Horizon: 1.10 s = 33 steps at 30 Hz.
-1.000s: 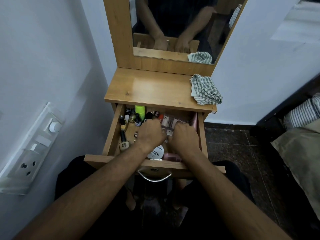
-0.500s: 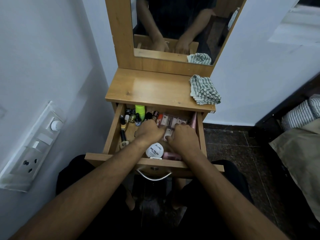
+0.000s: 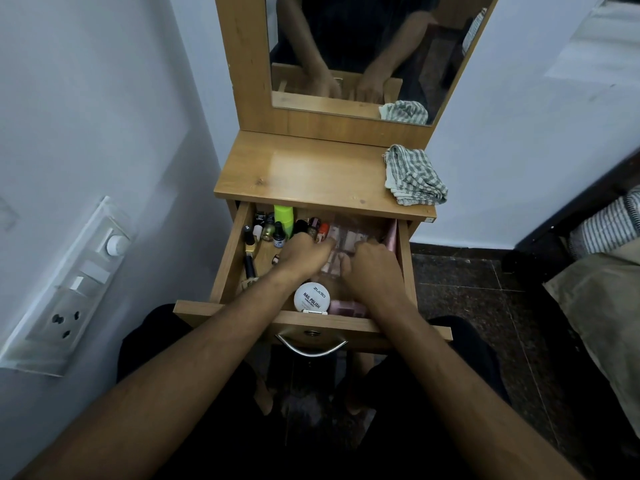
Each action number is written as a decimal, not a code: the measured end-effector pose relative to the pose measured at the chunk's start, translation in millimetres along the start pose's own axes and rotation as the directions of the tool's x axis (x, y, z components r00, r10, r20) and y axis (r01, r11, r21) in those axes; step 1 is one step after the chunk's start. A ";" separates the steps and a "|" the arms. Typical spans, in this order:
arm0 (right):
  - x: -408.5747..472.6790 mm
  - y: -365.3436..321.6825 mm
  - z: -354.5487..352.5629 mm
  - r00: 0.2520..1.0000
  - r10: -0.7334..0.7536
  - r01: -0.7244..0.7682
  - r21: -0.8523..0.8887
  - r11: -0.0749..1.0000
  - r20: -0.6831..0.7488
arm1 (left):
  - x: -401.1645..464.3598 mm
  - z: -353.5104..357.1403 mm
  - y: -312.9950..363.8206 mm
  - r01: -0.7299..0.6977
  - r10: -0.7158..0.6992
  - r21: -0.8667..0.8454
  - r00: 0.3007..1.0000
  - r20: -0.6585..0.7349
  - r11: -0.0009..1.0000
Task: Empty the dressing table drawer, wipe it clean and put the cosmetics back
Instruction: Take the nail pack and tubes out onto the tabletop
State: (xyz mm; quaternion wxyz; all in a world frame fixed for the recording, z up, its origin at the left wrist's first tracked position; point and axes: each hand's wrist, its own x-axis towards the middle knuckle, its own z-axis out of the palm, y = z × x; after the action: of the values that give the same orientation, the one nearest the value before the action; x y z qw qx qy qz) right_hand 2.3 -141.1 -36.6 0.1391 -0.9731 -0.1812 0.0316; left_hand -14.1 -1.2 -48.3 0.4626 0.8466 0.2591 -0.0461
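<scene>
The dressing table drawer [image 3: 227, 271] stands pulled out, full of cosmetics. Both my hands are inside it. My left hand [image 3: 304, 254] and my right hand [image 3: 375, 271] curl their fingers on a clear case of pinkish items [image 3: 346, 237], which looks blurred. Small nail polish bottles [image 3: 278, 234] and a green bottle [image 3: 284, 216] stand at the back left. A white round tub marked nail polish [image 3: 311, 296] and a pink box [image 3: 346, 308] lie at the drawer's front. A dark tube [image 3: 249, 265] lies along the left wall.
A striped cloth [image 3: 414, 176] lies folded on the right of the wooden tabletop [image 3: 304, 171], below the mirror [image 3: 346, 46]. A switchboard [image 3: 69, 289] is on the left wall. A bed [image 3: 606, 278] stands on the right, with dark floor [image 3: 467, 289] between.
Both hands have reached a little further back in the drawer and closed in on the clear case, which now looks blurred. The view has shifted slightly.
</scene>
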 end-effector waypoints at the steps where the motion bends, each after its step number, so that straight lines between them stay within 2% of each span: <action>1: 0.2 0.2 -0.6 1.000 0.002 -0.002 0.007 1.000 -0.013 | -1.0 2.8 0.1 -0.034 0.034 0.015 0.999 0.010 0.999; 4: -0.9 1.1 -0.9 1.000 -0.005 0.005 -0.008 1.000 0.011 | 0.4 7.5 -4.1 -0.127 0.126 0.152 0.992 0.013 0.980; 7: -2.2 1.5 -0.3 0.999 -0.021 0.022 -0.014 1.000 0.040 | 4.4 7.4 -8.3 -0.121 0.135 0.275 0.990 -0.030 0.954; 12: -3.0 2.3 -1.4 0.999 -0.022 0.023 -0.018 1.000 0.046 | 4.4 9.3 -10.1 -0.116 0.130 0.370 0.991 -0.013 0.922; 17: -4.0 0.5 -1.6 0.999 -0.008 0.009 -0.021 1.000 0.043 | 6.6 10.9 -11.2 -0.121 0.115 0.375 0.993 0.037 0.919; 20: -3.2 0.5 -1.2 0.999 0.001 0.000 -0.021 1.000 0.034 | 9.7 12.3 -10.7 -0.090 0.074 0.310 0.995 0.061 0.947; 27: -3.0 -1.7 -0.2 0.998 0.003 -0.002 -0.017 1.000 0.066 | 1.1 13.7 -6.8 -0.101 0.121 0.389 0.992 -0.026 0.915; 30: -3.0 -2.0 -0.2 0.998 0.003 -0.002 -0.022 1.000 0.070 | -2.1 15.0 -6.9 -0.130 0.152 0.422 0.988 -0.019 0.897; 33: -3.7 -2.3 -0.8 0.997 -0.005 0.007 -0.025 1.000 0.077 | -2.5 13.3 -7.5 -0.111 0.114 0.353 0.993 0.012 0.929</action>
State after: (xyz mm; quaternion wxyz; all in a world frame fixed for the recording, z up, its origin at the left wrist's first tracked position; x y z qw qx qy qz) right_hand -1.9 -140.5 -35.1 0.1198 -0.9723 -0.1895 0.0662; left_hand -17.7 -9.7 -60.6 0.3041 0.9294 0.1999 -0.0615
